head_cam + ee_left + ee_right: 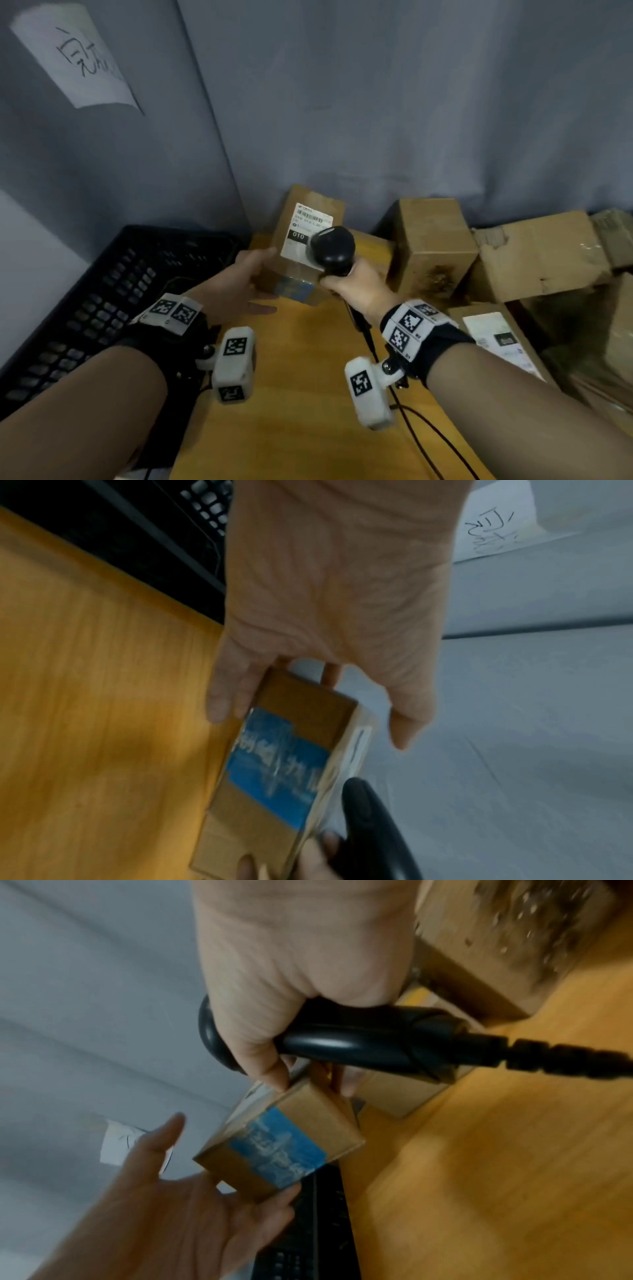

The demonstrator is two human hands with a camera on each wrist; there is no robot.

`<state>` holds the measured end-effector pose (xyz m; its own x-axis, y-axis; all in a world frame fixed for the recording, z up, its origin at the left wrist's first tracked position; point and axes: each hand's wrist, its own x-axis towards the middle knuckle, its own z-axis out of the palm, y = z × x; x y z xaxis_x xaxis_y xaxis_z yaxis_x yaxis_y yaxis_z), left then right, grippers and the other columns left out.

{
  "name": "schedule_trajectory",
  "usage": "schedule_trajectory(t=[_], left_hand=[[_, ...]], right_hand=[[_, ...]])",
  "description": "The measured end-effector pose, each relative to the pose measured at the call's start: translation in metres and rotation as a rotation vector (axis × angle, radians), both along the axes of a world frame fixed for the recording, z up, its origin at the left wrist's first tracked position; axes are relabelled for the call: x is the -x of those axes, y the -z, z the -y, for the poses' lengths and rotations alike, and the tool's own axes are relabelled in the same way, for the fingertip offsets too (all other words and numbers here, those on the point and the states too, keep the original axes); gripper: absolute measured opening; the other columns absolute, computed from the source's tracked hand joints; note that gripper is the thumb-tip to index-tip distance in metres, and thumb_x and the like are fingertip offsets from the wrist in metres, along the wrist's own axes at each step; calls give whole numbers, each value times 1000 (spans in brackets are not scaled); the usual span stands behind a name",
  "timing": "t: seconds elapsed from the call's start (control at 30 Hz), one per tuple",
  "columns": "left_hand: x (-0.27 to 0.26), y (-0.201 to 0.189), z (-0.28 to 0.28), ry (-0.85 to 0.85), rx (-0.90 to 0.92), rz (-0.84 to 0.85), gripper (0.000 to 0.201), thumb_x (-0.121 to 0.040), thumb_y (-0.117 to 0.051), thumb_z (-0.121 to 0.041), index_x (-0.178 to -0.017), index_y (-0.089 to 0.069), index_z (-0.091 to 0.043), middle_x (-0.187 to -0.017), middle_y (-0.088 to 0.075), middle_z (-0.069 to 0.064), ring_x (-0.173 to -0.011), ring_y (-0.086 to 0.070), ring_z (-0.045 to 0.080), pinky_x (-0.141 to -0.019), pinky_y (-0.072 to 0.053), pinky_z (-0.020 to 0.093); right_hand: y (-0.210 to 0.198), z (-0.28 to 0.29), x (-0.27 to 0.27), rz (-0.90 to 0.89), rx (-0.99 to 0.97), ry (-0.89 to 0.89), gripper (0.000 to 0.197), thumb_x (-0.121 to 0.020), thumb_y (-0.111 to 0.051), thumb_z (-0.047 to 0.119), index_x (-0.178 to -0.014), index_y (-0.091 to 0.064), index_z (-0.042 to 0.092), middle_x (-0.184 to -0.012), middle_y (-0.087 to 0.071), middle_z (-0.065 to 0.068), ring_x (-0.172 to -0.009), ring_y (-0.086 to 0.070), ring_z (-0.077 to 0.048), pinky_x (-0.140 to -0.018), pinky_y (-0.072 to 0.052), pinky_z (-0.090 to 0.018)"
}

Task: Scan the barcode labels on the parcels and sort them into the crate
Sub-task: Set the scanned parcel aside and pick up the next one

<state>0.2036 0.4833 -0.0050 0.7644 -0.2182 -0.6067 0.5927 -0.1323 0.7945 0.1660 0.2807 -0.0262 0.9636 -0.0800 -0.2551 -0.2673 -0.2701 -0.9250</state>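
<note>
A small cardboard parcel (pixel 291 274) with a white barcode label (pixel 308 226) and blue tape is held up over the table's far end. My left hand (pixel 251 277) lies open against its left side, fingers straight along the box (pixel 281 764) and thumb apart from it. My right hand (pixel 352 284) grips a black handheld scanner (pixel 332 250), whose head sits right over the label. In the right wrist view its thumb and fingertips also touch the parcel's (pixel 284 1139) near corner below the scanner (pixel 359 1042). The black slotted crate (pixel 102 291) stands to the left.
Several other cardboard parcels (pixel 431 240) are piled on the right of the wooden table (pixel 301 377), one with a label (pixel 496 335) facing up. The scanner cable (pixel 411 428) trails toward me. Grey fabric (pixel 411 102) backs the table, with a handwritten paper note (pixel 78 58) at upper left.
</note>
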Motion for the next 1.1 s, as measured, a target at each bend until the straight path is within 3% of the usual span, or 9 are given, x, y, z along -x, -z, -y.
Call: schedule_trajectory(t=[0.17,0.3,0.43,0.57,0.67,0.73,0.83,1.0,1.1], left_hand=[[-25,31,-34,-338,-99,140,42,-92,-60,-28,-126,-38,-17,-106,-51,5,-94,-58,21,-71,-57,34],[-51,64,-43,-335,-246,108,51,-88,-62,-36,-126,-34,-17,-106,-49,5,-96,-55,22,-85,-56,40],[-74,91,-38,-223,-396,97,58,-82,-61,-47,-125,-35,-18,-106,-56,9,-93,-60,29,-88,-55,46],[-87,108,-25,-21,-825,168,51,-92,-52,-33,-133,-36,-7,-133,-39,20,-106,-55,40,-87,-53,43],[-85,105,-5,276,-1035,519,59,-92,-54,-35,-142,-31,-13,-144,-24,16,-128,-34,37,-102,-36,43],[-81,102,12,552,-1084,641,71,-90,-53,-51,-148,-22,-27,-154,-11,14,-140,-17,36,-110,-24,50],[-88,120,28,911,-1246,558,73,-91,-45,-58,-151,-10,-35,-160,7,10,-145,5,38,-114,-12,61],[-112,145,7,927,-1324,562,64,-92,-55,-27,-149,-25,-36,-161,10,0,-144,-3,37,-114,-20,57],[-116,142,0,945,-1304,565,66,-91,-55,-42,-149,-23,-36,-161,10,-1,-145,-4,36,-114,-20,57]], right_hand=[[17,-45,-16,9,-75,2,34,-82,-74,13,-113,-60,10,-83,-64,6,-85,-63,-15,-84,-52,-34],[32,-46,-32,-23,70,40,21,-83,-72,16,-101,-63,11,-71,-59,7,-72,-58,-13,-70,-44,-29],[44,-32,-40,-50,187,126,14,-83,-71,20,-78,-62,9,-76,-66,-15,-77,-65,-30,-74,-53,-44],[55,-18,-43,-52,224,151,15,-82,-72,21,-77,-60,16,-82,-68,-21,-79,-66,-32,-79,-55,-52],[59,-10,-43,-23,234,178,15,-81,-72,19,-83,-61,9,-79,-66,-23,-76,-65,-33,-76,-55,-52],[59,-6,-45,5,232,218,16,-82,-71,17,-92,-60,10,-76,-65,-16,-74,-63,-27,-71,-53,-42],[60,-2,-48,48,246,262,24,-84,-70,14,-102,-54,19,-77,-59,7,-77,-56,-13,-72,-41,-24],[65,6,-47,48,306,259,29,-85,-69,16,-106,-51,21,-77,-53,16,-74,-50,-5,-65,-38,-20],[69,9,-49,30,343,266,33,-85,-68,16,-115,-55,15,-77,-55,14,-73,-52,-4,-63,-39,-18]])
